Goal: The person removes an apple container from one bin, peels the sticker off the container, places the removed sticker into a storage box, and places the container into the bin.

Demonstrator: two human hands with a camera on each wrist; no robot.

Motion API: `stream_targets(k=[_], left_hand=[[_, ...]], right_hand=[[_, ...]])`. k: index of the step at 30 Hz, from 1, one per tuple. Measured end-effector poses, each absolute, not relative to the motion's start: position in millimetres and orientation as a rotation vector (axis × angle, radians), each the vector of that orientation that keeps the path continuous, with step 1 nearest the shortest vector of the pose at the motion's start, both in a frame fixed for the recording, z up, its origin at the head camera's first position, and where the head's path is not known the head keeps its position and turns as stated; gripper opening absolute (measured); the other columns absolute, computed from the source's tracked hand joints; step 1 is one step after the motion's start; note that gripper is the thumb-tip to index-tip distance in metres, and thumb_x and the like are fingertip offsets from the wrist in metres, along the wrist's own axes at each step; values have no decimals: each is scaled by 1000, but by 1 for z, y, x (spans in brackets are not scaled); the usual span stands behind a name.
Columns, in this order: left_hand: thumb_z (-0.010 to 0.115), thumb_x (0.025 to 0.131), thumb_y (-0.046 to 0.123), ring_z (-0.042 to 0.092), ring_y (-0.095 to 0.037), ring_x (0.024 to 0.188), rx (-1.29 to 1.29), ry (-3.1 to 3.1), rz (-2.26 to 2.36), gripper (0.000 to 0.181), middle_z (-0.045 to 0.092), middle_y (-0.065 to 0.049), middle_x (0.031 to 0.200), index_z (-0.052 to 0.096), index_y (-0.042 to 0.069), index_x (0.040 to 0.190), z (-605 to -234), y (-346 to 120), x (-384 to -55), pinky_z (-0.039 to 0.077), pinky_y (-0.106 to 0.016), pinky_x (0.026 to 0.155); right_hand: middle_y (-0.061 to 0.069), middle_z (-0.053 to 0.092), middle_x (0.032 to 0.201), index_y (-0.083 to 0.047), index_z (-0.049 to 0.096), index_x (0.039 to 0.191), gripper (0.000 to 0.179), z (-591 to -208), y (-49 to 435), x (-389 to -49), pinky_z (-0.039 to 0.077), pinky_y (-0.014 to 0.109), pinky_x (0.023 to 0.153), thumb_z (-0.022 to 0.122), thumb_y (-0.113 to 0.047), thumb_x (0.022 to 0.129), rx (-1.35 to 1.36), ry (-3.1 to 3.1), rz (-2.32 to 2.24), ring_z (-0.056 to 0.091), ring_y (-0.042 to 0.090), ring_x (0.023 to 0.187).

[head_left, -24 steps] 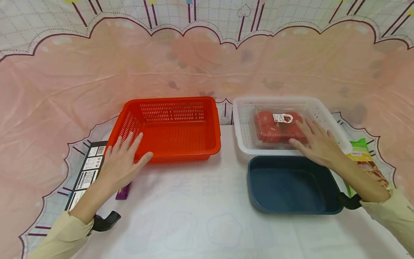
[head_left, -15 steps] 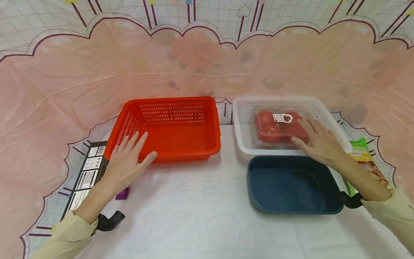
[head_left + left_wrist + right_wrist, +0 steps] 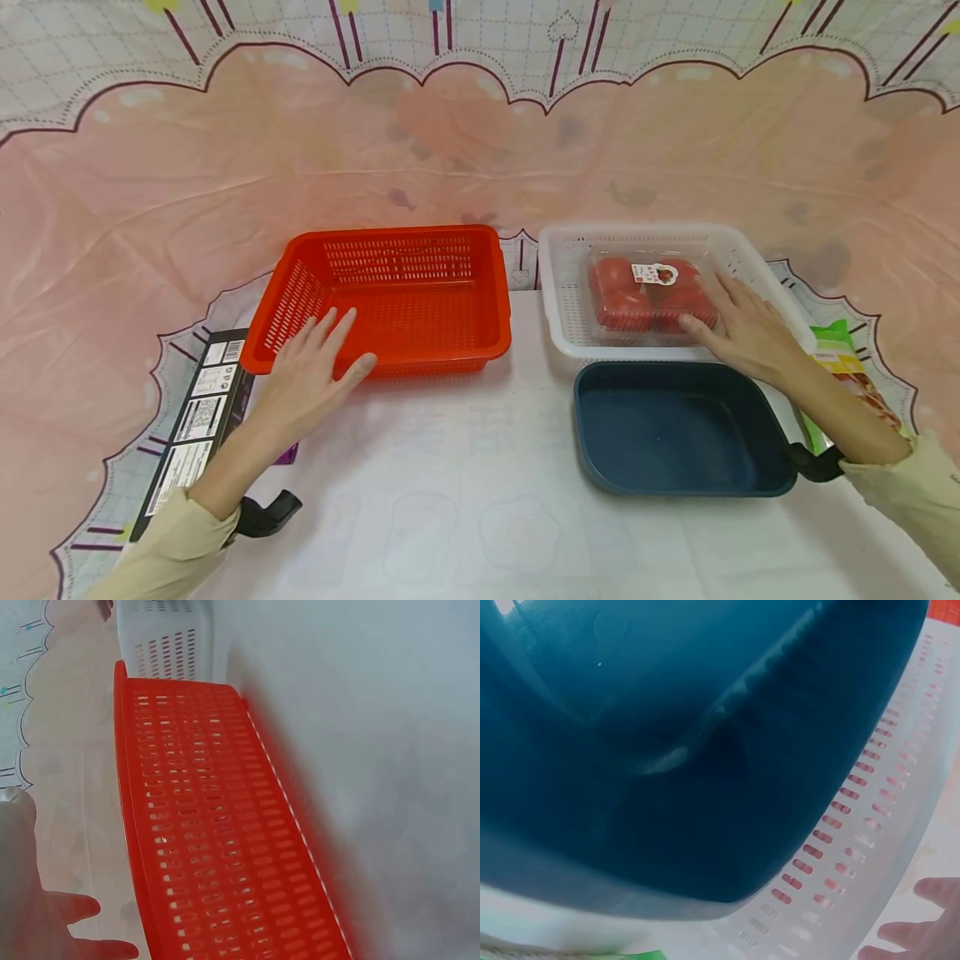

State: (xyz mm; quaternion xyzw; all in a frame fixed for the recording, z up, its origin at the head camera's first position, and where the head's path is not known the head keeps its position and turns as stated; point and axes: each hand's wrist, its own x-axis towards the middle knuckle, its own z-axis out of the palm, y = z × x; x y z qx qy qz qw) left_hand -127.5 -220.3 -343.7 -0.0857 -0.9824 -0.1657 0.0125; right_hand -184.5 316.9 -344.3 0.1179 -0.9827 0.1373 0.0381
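My left hand [image 3: 307, 379], fingers spread and straight, hovers over the near left edge of the red plastic basket [image 3: 491, 354] and holds nothing. In the left wrist view the slotted side of the red basket [image 3: 214, 817] fills the middle, with part of the left hand [image 3: 37, 900] at lower left. On the right, my right hand [image 3: 746, 329] reaches over the white basket [image 3: 558, 329], fingers extended beside a clear pack of tomatoes [image 3: 622, 292] with a white label. Below it stands a dark blue tray [image 3: 675, 429], which fills much of the right wrist view.
A black box with white labels [image 3: 202, 417] lies at the left, beside a purple packet [image 3: 287, 455] mostly hidden by the left arm. A green and yellow snack bag [image 3: 832, 342] lies right of the white basket, partly behind the right forearm. A patterned cloth [image 3: 450, 150] hangs behind.
My left hand has drifted to the right along the red basket's near edge, covering more of the purple packet. My right hand has shifted slightly right, showing more of the tomato pack.
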Motion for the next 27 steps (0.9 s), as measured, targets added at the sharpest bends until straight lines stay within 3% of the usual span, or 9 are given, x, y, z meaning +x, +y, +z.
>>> stream_targets(k=[14, 27], left_hand=[[46, 93, 61, 13, -43, 148, -294, -3063, -669, 80, 18, -15, 162, 16, 22, 157, -341, -197, -130, 11, -68, 115], [46, 93, 62, 14, -34, 150, -373, -2990, -905, 78, 20, -8, 162, 19, 25, 156, -343, -160, -136, 23, -68, 113]], right_hand=[[33, 21, 154, -7, 22, 154, 75, -343, 328, -193, 16, 73, 109, 45, -49, 97, 348, -3028, 541, 20, 53, 142], [39, 25, 149, 6, 27, 149, 68, -346, 346, -211, 17, 71, 109, 41, -40, 100, 346, -2988, 742, 22, 56, 138]])
